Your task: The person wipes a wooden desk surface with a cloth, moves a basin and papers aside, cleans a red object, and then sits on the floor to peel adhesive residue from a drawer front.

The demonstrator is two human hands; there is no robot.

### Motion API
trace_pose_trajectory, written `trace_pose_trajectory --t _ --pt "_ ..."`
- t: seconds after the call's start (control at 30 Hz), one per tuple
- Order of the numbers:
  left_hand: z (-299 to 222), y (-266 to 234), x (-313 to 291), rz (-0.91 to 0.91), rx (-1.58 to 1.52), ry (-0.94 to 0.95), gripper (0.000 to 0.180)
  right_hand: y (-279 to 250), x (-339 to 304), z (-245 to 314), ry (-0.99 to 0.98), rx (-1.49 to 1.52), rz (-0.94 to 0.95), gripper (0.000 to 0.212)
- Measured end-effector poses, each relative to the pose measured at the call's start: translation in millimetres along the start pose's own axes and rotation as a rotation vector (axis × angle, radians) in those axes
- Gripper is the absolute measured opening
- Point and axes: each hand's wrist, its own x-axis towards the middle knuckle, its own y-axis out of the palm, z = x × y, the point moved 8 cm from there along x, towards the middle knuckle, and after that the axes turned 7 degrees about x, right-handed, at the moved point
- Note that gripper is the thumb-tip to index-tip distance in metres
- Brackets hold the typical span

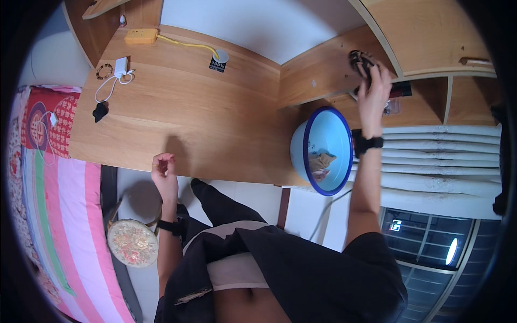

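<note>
While the right hand (375, 91) reaches up beside the wooden panel (328, 67), the dark brown object (360, 58) lies at its fingertips, above the blue basin (351, 145); a firm grasp cannot be confirmed. Well apart, the left hand (165, 171), loosely half-curled, hovers near the desk's (226, 124) front edge.

Your right hand (375, 89) hiding part of a dark object (361, 58) too blurred for you to name, bundle (322, 161) in the basin (338, 142) too small to tell, bed (78, 210) and cabinet (431, 35) cut off by the view's edge
</note>
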Motion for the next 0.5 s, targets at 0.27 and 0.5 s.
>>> trace_pose_trajectory --t 0.27,0.5 --pt "-2 40 16 0.008 0.254 0.191 0.011 107 7 -34 -0.028 -0.829 0.338 0.042" --pt "14 31 24 -0.043 0.432 0.318 0.008 320 -163 19 -0.275 -0.458 0.743 0.043"
